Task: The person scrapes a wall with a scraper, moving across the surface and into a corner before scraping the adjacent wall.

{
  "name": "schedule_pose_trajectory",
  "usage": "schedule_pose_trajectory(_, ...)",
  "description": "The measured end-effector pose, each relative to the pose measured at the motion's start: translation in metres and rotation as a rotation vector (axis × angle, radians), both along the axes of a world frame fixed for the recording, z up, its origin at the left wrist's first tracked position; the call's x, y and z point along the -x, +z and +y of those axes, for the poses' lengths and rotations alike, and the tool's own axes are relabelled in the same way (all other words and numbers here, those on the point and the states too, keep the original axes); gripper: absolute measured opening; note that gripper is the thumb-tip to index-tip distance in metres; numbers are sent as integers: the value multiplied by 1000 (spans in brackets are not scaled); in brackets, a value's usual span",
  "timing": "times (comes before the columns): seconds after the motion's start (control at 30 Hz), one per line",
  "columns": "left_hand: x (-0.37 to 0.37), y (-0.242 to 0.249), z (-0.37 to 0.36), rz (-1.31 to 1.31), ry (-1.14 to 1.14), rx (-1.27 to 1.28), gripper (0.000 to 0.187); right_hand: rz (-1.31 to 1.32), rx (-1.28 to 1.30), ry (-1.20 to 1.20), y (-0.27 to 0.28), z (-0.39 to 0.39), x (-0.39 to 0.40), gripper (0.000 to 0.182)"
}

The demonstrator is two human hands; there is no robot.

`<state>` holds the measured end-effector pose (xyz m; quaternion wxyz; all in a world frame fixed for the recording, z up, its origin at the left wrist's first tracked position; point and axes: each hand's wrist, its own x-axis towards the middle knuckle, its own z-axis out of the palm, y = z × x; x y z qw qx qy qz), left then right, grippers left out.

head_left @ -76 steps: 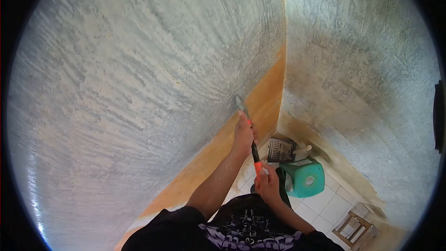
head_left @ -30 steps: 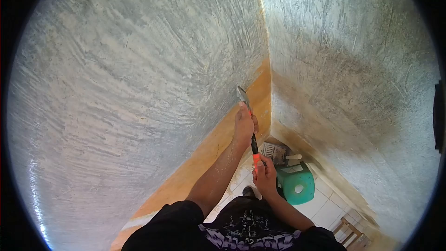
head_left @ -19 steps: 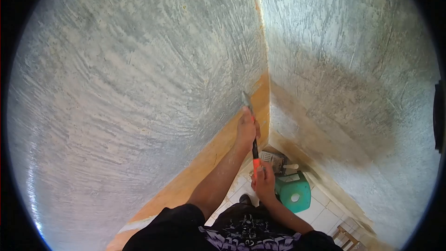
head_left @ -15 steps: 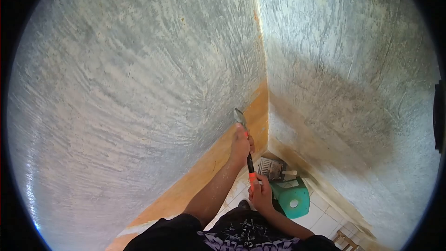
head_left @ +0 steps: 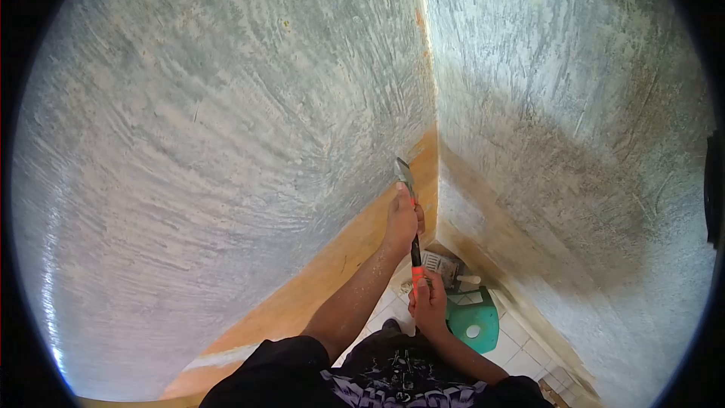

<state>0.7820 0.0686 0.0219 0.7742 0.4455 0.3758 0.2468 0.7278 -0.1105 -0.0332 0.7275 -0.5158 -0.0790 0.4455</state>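
A long-handled scraper (head_left: 416, 253) with a black and red-orange handle slants up across the middle of the view. My left hand (head_left: 405, 221) is closed round its upper part, just below the grey metal head. Lower down, my right hand (head_left: 429, 304) grips the red-orange end of the handle. The scraper's head overlaps the border between the rough grey coating on the left wall (head_left: 249, 143) and the ochre band (head_left: 355, 245) below it, close to the corner. White specks dot my left forearm.
To the right stands a roughly grey-coated wall (head_left: 544, 106). On the white tiled floor (head_left: 521, 344) below are a green plastic stool (head_left: 487, 325) and a grey, slotted tray-like object (head_left: 438, 263), with a pale handle (head_left: 468, 279) beside it. A wooden piece lies at lower right.
Both hands and the scraper have moved up and slightly right, with the head nearer the corner. The grip of both hands stays the same. The view has shifted a little.
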Motion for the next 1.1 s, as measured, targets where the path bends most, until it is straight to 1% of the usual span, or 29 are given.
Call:
schedule_pose_trajectory(0.1,16,5,-2,25,27,62,53,-9,64,56,1,-7,15,32)
schedule_pose_trajectory(0.13,18,7,-1,40,33,66,53,-40,41,37,2,-3,9,32)
schedule_pose_trajectory(0.2,-6,5,4,-1,-7,-19,53,-85,3,5,1,5,4,31)
schedule_pose_trajectory(0.3,-31,14,5,19,-7,-53,52,44,-45,-55,10,11,-19,32)
schedule_pose_trajectory(0.33,-35,18,4,38,-1,-57,52,47,-49,-23,9,9,-21,33)
schedule_pose_trajectory(0.43,-3,4,-4,8,45,-39,53,-122,8,74,0,-7,-5,33)
schedule_pose_trajectory(0.53,-2,5,-5,64,76,-35,53,-177,-22,53,-2,-6,-3,33)
schedule_pose_trajectory(0.63,-12,6,-3,27,25,-94,52,-72,-63,51,-5,-2,-13,34)
schedule_pose_trajectory(0.73,-3,9,-5,19,43,-28,52,-58,6,54,1,-3,-4,35)
schedule_pose_trajectory(0.83,14,1,-2,16,27,36,52,-111,-12,97,-1,-7,5,33)
schedule_pose_trajectory(0.93,-8,-4,3,15,2,-43,52,-108,54,43,-1,4,-3,33)
schedule_pose_trajectory(1.03,-21,3,3,30,-5,-52,51,-80,3,-5,1,9,-11,31)
schedule_pose_trajectory(1.1,-6,-1,0,9,-6,-44,52,-80,0,13,-2,1,-4,31)
